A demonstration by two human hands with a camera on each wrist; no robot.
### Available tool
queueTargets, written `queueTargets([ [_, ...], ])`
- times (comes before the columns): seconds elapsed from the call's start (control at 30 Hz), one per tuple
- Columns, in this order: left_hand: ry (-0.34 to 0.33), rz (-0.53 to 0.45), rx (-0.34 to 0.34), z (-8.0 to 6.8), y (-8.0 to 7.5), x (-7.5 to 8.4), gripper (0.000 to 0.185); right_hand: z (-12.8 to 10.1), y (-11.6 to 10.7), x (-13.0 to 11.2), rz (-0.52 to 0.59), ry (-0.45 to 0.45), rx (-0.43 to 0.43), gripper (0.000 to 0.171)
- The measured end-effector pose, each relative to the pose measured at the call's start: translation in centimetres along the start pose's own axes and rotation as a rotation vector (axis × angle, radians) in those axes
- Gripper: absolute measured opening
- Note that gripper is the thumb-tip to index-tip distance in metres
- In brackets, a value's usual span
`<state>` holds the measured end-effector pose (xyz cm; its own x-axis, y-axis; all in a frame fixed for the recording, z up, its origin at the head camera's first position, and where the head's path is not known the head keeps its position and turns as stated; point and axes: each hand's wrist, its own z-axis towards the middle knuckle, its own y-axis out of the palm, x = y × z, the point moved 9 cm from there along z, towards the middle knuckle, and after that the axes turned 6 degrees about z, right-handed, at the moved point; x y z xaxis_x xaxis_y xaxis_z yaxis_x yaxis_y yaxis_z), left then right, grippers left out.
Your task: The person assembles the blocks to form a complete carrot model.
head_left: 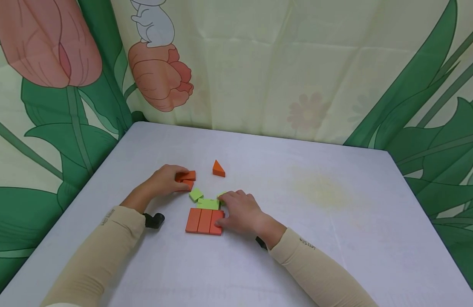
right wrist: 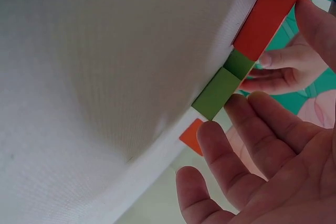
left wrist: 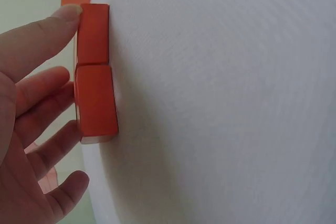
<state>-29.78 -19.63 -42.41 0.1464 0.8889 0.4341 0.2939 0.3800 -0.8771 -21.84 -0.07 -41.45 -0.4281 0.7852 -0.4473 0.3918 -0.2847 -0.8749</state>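
My left hand (head_left: 171, 180) lies on the table with its fingertips against two small orange blocks (head_left: 187, 179). In the left wrist view the thumb (left wrist: 63, 17) touches the upper orange block (left wrist: 93, 32) and the fingers lean on the lower one (left wrist: 96, 100). My right hand (head_left: 236, 209) rests flat beside three orange bars (head_left: 204, 221) laid side by side. Its fingertips (right wrist: 210, 132) touch a green block (right wrist: 217, 93), and the thumb lies along the outer orange bar (right wrist: 270, 11). A green bar (head_left: 208, 204) sits at the top of the orange bars.
An orange triangle (head_left: 218, 169) stands alone farther back. A loose green square (head_left: 196, 195) lies between the hands. The grey table (head_left: 336, 238) is bare to the right. A leaf-and-tulip curtain (head_left: 259, 64) hangs close behind the table's far edge.
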Motion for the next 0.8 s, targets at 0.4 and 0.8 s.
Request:
queueTargets([
  [0.4,0.023,0.028,0.001,-0.2,0.0,-0.2,0.06,0.0,-0.2,-0.2,-0.005,-0.001,0.006,0.065],
  [0.8,-0.106,0.046,0.029,-1.6,-0.6,-2.4,0.057,0.0,-0.1,-0.1,0.01,0.008,-0.005,0.065],
])
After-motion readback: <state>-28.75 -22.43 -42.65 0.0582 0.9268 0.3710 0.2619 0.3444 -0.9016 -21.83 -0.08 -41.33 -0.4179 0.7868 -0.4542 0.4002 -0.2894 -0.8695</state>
